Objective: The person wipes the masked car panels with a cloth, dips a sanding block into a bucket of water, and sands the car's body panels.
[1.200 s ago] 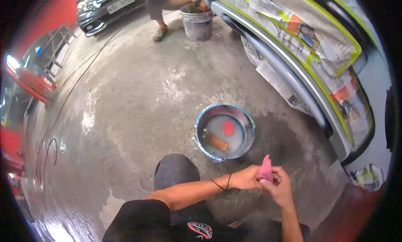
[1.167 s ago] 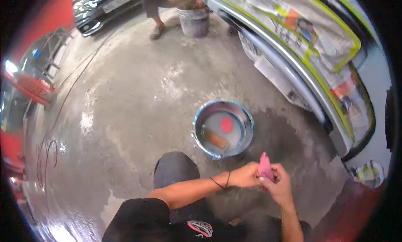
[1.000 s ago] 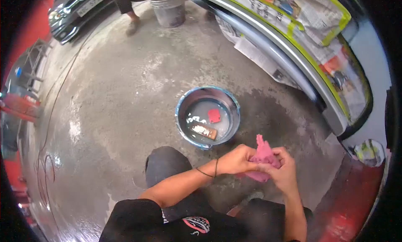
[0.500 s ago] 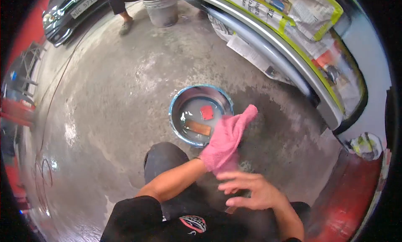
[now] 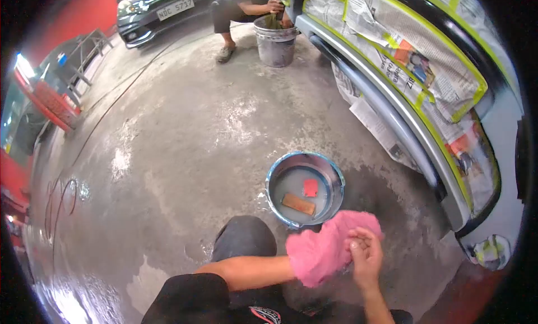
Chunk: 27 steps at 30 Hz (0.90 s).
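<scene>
A pink cloth [image 5: 322,248] is draped over my left hand and covers it down to the wrist, so its fingers are hidden. At the cloth's right side, my right hand [image 5: 367,257] has its fingers curled against the fabric, closed on it. Just beyond the cloth stands a round blue-rimmed bucket [image 5: 270,181] of cloudy water. Inside it are a red square piece [image 5: 310,188] and a brown block [image 5: 298,204].
A car panel [image 5: 392,105] masked with newspaper and green tape curves along the right. Ahead, a person [image 5: 225,21] has their hands at a pale bucket [image 5: 276,48], near a dark car [image 5: 162,15]. A thin hose [image 5: 103,114] crosses the wet floor [image 5: 190,128] at left.
The bunched pink cloth has been spread out over my left hand. My right hand came away from it, then returned to its right side. The camera view has shifted.
</scene>
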Each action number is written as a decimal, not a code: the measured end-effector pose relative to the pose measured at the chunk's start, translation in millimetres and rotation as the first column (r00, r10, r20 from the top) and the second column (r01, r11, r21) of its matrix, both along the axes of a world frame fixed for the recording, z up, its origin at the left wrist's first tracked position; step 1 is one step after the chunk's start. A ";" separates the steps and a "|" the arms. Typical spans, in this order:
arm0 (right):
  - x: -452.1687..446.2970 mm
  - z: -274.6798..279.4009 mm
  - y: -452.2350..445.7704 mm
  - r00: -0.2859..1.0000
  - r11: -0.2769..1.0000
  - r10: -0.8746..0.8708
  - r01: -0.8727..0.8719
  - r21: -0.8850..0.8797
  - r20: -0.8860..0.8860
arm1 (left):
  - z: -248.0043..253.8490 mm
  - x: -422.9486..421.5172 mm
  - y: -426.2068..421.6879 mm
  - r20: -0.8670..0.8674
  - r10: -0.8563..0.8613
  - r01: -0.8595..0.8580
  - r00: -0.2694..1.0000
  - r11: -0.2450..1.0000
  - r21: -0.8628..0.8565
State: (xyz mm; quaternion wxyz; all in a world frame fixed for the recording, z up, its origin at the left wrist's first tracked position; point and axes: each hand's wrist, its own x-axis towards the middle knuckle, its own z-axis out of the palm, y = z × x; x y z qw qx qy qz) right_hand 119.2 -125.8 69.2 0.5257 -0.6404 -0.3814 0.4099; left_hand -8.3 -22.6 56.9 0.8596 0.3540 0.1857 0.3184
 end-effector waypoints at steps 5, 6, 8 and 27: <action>-14.7 18.5 6.8 0.762 0.992 -0.092 0.012 0.127 0.641 | 35.1 -0.1 14.9 -0.097 0.454 -0.264 0.886 0.665 0.699; -4.7 10.1 3.8 0.711 0.997 -0.069 0.019 0.079 0.700 | 41.5 1.3 13.2 -0.083 0.504 -0.280 0.860 0.600 0.749; 11.9 12.3 -9.5 0.489 1.000 0.018 0.013 -0.027 0.872 | 44.6 14.0 7.4 -0.108 0.451 -0.274 0.886 0.697 0.662; 118.9 82.0 -101.2 0.661 0.852 -0.375 0.522 -0.040 0.650 | 28.4 59.8 -91.2 0.470 -0.589 0.749 0.657 0.442 -0.493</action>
